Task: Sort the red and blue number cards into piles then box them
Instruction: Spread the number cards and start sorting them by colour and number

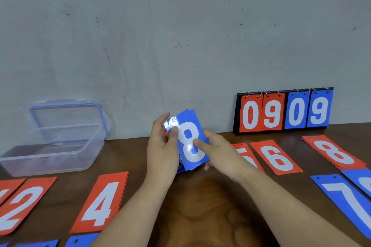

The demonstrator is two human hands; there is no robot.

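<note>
A stack of blue number cards (187, 138), with a white 8 on top, is held upright above the table's far middle. My left hand (162, 146) grips its left edge with the thumb on the face. My right hand (218, 150) holds the right edge, thumb pressed on the 8. Red cards lie flat on the table: a 2 (22, 204), a 4 (102, 200), a 5 (248, 156), a 6 (278, 158) and a stack topped by an 8 (333, 152). A blue 7 (349, 200) lies at the right.
A clear plastic box (52, 146) with its lid tipped open stands at the left by the wall. A flip scoreboard (285, 112) reading 09 09 leans on the wall at the right. More blue cards (80, 240) peek in at the bottom edge.
</note>
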